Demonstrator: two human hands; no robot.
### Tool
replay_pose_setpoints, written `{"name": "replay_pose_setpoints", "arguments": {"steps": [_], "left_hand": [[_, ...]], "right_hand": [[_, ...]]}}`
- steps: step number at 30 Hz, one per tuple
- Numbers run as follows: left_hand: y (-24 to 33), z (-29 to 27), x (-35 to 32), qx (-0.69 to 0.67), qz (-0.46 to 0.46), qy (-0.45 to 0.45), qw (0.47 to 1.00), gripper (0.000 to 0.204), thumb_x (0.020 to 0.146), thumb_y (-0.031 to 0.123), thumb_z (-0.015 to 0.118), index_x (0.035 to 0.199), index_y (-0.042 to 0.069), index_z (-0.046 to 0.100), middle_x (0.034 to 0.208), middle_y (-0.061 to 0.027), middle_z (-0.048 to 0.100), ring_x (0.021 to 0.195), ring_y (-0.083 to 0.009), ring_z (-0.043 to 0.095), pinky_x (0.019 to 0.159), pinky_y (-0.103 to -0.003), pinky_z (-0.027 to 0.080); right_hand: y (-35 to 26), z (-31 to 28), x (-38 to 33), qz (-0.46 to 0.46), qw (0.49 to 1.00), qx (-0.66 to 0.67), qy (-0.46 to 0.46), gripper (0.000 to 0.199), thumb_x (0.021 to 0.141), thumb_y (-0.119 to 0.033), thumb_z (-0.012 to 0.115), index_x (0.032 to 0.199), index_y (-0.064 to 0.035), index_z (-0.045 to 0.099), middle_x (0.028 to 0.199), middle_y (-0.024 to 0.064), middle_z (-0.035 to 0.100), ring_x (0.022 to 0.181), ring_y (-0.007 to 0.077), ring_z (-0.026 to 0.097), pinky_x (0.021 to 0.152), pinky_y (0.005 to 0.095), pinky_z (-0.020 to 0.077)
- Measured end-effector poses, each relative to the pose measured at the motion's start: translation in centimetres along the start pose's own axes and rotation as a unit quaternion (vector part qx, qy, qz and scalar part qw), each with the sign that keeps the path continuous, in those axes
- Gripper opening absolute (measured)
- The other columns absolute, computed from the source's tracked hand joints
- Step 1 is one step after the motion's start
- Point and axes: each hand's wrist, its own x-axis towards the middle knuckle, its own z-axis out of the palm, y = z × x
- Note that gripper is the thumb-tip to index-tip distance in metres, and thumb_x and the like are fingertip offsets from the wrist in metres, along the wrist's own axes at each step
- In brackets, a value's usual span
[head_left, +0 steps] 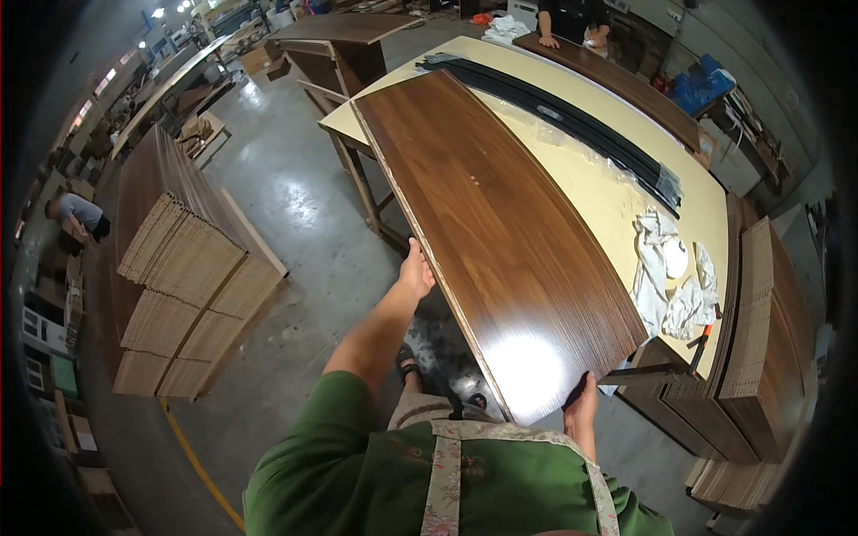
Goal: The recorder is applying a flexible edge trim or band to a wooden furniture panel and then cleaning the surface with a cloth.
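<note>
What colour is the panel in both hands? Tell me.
Dark walnut-brown wood grain panel, glossy; seen in the head view.

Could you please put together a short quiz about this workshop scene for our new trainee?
1. True or false: the person's left hand grips the long left edge of the dark wooden board.
2. Where does the right hand hold the board? A) at its near end B) at its far end C) it does not touch it
3. Fill in: the white rags lie on the pale yellow ____, to the right of the board.

Key: 1 true; 2 A; 3 table.
</note>
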Motion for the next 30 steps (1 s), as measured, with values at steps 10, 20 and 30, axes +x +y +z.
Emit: {"name": "replay_pose_setpoints", "arguments": {"steps": [10,20,30], "left_hand": [[0.5,1.0,-1.3,0.021,-0.051,-0.022,0.998,0.040,0.095,0.044,0.036,0.111,0.011,0.053,0.100,-0.0037,0.062,0.093,-0.0170,0.059,0.082,-0.033,0.047],[3.8,-0.9,-5.0,0.069,-0.101,-0.011,0.992,0.040,0.096,0.040,0.036,0.114,0.007,0.049,0.106,-0.0072,0.059,0.097,-0.0194,0.057,0.084,-0.033,0.046],[5.9,-2.0,-1.4,0.049,-0.095,-0.018,0.994,0.042,0.095,0.044,0.036,0.115,0.009,0.046,0.111,-0.0090,0.058,0.099,-0.0220,0.057,0.084,-0.037,0.046]], "right_hand": [[-1.9,2.6,-0.8,-0.090,0.963,-0.017,0.253,0.056,0.090,-0.040,0.046,0.115,0.0087,0.051,0.112,0.0121,0.056,0.097,0.0241,0.056,0.082,0.0352,0.0447],[-1.1,5.2,-5.3,-0.131,0.935,-0.087,0.319,0.053,0.087,-0.038,0.051,0.113,0.0087,0.053,0.108,0.0124,0.058,0.094,0.0225,0.056,0.081,0.0336,0.0446],[-3.7,9.7,-0.4,-0.112,0.934,-0.124,0.317,0.047,0.083,-0.037,0.059,0.099,0.0071,0.059,0.093,0.0076,0.060,0.079,0.0166,0.057,0.071,0.0297,0.0458]]}}
